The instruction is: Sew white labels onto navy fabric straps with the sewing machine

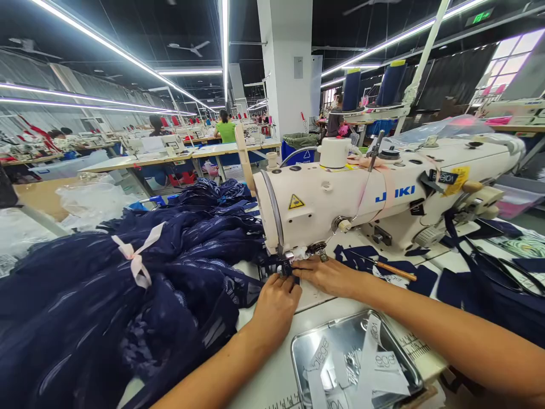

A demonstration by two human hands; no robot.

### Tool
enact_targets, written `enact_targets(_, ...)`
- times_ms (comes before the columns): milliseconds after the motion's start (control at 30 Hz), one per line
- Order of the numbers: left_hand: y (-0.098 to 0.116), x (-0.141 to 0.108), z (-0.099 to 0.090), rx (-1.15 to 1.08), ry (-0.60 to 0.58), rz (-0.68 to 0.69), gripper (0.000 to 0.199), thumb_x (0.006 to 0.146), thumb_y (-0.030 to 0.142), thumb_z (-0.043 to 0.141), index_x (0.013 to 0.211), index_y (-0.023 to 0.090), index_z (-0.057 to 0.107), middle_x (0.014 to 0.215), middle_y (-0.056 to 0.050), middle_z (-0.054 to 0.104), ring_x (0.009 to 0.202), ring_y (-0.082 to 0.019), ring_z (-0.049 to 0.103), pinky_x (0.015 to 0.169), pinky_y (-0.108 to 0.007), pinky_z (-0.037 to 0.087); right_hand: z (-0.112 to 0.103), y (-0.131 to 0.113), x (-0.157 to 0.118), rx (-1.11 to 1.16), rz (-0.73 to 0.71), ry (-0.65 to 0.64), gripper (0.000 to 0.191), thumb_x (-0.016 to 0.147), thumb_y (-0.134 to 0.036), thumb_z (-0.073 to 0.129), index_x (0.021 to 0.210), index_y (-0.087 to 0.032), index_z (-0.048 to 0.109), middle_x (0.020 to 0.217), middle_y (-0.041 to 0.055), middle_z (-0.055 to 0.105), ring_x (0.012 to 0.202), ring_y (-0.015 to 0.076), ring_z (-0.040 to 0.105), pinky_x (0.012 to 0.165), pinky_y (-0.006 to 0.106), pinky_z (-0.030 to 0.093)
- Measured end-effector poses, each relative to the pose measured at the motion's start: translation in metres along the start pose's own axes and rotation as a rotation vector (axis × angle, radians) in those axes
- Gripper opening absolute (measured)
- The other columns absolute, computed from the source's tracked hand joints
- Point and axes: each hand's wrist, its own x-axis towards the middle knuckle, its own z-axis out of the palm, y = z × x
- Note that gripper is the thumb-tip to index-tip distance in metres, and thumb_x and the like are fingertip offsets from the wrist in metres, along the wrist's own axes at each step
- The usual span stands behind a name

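A white sewing machine (315, 199) stands across the middle of the view. Below its needle area lies a piece of navy fabric (267, 271). My left hand (276, 304) has its fingers curled down on this fabric, in front of the needle area. To its right, my right hand (321, 275) presses on the fabric's edge with its fingers stretched out, beside the presser foot. The needle tip is too small to make out. A large heap of navy garments (170, 244), with a pale pink tied ribbon (137, 257) on it, lies to the left of my left hand.
A metal tray (298, 363) with white labels is near the front edge. Right of my right hand lie a wooden-handled tool (395, 271) and navy scraps (424, 279). Thread cones (390, 84) stand behind the machine. Farther back, a person in green (225, 130) is among other tables.
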Motion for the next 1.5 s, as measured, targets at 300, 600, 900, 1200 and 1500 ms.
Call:
enact_targets(300,0.002,0.001,0.003,0.057,0.044,-0.001,0.021,0.068,-0.002,0.043,0.073,0.012,0.058,0.086,-0.011,0.066,0.078,-0.019,0.062,0.077,-0.032,0.048,0.001,0.003,0.003,0.031,-0.035,0.045,0.031,0.081,-0.005,0.043,0.108,-0.012,0.057,0.115,0.0096,0.056,0.100,0.0174,0.055,0.085,0.029,0.045)
enact_targets(600,0.004,0.007,0.004,0.056,-0.023,-0.068,0.021,0.069,-0.001,0.044,0.078,0.011,0.059,0.086,-0.011,0.065,0.079,-0.020,0.061,0.078,-0.033,0.046,0.008,0.006,0.003,0.050,-0.010,0.061,0.033,0.082,-0.004,0.040,0.111,-0.010,0.055,0.114,0.0116,0.056,0.104,0.0179,0.053,0.088,0.031,0.043)
enact_targets(900,0.003,0.011,0.005,0.094,0.057,-0.083,0.021,0.070,-0.001,0.043,0.073,0.013,0.059,0.080,-0.008,0.066,0.073,-0.018,0.061,0.077,-0.033,0.045,0.011,0.009,0.006,0.089,0.021,0.093,0.032,0.083,-0.007,0.040,0.111,-0.010,0.056,0.108,0.0111,0.060,0.100,0.0172,0.055,0.086,0.030,0.043)
enact_targets(1200,0.000,0.007,0.003,0.099,0.190,-0.052,0.026,0.072,-0.001,0.037,0.074,0.013,0.060,0.074,-0.009,0.066,0.069,-0.019,0.061,0.086,-0.041,0.039,0.006,0.007,0.008,0.108,0.065,0.127,0.033,0.080,-0.006,0.039,0.106,-0.010,0.058,0.098,0.0120,0.064,0.097,0.0187,0.056,0.083,0.033,0.042)
enact_targets(1500,-0.036,-0.019,-0.008,0.048,0.140,-0.128,0.033,0.073,-0.001,0.034,0.090,0.012,0.060,0.079,-0.007,0.066,0.072,-0.020,0.060,0.073,-0.035,0.047,0.001,0.002,0.003,0.183,0.079,0.119,0.026,0.078,-0.023,0.049,0.099,-0.017,0.063,0.099,0.0069,0.062,0.080,0.0175,0.057,0.077,0.033,0.042)
